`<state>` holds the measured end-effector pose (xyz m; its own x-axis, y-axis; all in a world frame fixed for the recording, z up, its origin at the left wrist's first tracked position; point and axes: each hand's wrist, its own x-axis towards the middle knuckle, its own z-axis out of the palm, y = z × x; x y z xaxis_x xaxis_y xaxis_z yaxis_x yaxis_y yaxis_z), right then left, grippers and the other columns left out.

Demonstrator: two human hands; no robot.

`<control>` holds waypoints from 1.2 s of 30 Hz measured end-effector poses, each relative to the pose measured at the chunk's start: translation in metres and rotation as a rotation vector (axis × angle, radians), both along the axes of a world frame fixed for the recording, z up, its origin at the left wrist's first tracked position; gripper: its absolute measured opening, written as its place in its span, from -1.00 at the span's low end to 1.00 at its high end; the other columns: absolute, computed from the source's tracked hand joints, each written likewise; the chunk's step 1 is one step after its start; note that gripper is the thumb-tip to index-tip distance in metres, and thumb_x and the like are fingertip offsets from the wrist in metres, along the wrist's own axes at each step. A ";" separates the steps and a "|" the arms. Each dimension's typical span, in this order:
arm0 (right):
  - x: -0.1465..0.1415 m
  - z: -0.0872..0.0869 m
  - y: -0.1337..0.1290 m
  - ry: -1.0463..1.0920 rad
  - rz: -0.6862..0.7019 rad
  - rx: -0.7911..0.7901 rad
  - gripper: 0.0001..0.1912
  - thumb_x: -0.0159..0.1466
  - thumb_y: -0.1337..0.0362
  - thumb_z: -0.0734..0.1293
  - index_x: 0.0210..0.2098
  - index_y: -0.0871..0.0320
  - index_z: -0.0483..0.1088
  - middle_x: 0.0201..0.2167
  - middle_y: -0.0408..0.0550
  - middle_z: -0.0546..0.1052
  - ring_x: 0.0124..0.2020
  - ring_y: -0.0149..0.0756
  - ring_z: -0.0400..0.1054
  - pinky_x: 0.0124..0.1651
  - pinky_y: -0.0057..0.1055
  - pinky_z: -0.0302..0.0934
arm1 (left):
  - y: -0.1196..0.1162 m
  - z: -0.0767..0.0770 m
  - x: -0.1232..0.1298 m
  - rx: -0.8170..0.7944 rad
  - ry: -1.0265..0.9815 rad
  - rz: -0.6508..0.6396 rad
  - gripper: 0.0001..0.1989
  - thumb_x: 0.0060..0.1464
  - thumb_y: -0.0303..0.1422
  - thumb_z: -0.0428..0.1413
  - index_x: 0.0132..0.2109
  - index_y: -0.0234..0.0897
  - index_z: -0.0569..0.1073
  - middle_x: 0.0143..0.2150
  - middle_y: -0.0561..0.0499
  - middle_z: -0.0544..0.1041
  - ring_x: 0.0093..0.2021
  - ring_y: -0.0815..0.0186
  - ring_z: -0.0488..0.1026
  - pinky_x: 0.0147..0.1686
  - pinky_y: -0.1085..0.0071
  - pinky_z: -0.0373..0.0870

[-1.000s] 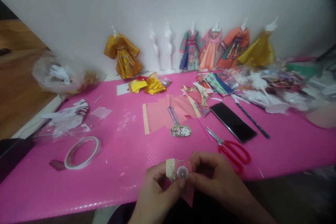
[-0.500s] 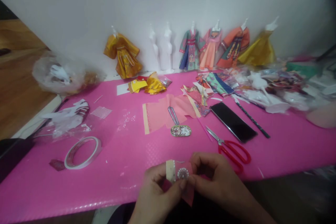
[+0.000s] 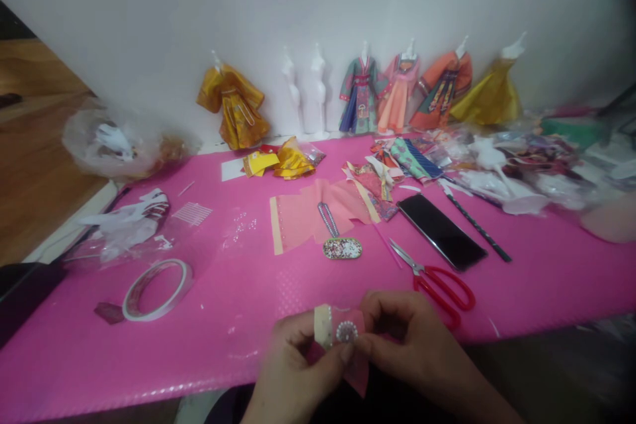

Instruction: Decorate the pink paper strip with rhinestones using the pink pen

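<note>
Between my two hands, just over the table's front edge, is a small piece of pink fabric with a cream band and a round white-beaded ornament. My left hand is closed on its cream-banded side, thumb pressed below the ornament. The fingers of my right hand pinch its right edge. A corner of the cloth hangs down beneath the fingers. Ahead lie a larger peach fabric piece with cream edges, an oval dish of sequins and red-handled scissors, the last close to my right hand.
A black phone and a dark patterned strip lie to the right. A tape roll and plastic bag are at left. Dressed doll figures lean along the back wall, with fabric scraps before them.
Almost nothing differs. Both hands keep their hold on the pink fabric, which has shifted very slightly; the things on the table stay put.
</note>
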<state>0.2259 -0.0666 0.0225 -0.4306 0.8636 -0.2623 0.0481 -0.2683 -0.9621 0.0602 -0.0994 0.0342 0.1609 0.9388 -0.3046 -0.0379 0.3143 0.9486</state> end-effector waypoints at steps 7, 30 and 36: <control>-0.001 0.003 -0.002 -0.001 -0.019 -0.018 -0.76 0.04 0.30 0.53 -0.57 0.21 0.40 -0.58 -0.21 0.45 -0.49 -0.44 0.32 -0.41 -0.52 0.14 | -0.001 0.001 0.001 -0.013 -0.036 0.003 -0.71 0.03 -0.21 0.23 -0.53 -0.28 0.55 -0.51 0.01 0.51 -0.43 0.28 0.43 -0.35 0.38 0.34; 0.002 0.003 -0.002 0.068 0.001 -0.074 -0.73 0.02 0.23 0.55 -0.55 0.20 0.40 -0.54 -0.19 0.46 -0.44 -0.40 0.32 -0.33 -0.44 0.15 | -0.002 0.001 0.000 -0.036 -0.064 -0.012 -0.79 0.03 -0.20 0.23 -0.35 -0.26 0.62 -0.44 -0.02 0.57 -0.37 0.24 0.46 -0.30 0.35 0.38; 0.002 0.002 -0.002 0.055 0.001 -0.053 -0.76 0.03 0.28 0.52 -0.55 0.19 0.39 -0.54 -0.19 0.45 -0.45 -0.40 0.31 -0.36 -0.45 0.12 | 0.000 -0.004 -0.002 -0.005 -0.095 -0.026 -0.84 0.01 -0.26 0.25 -0.33 -0.27 0.63 -0.39 -0.05 0.58 -0.32 0.22 0.45 -0.27 0.32 0.41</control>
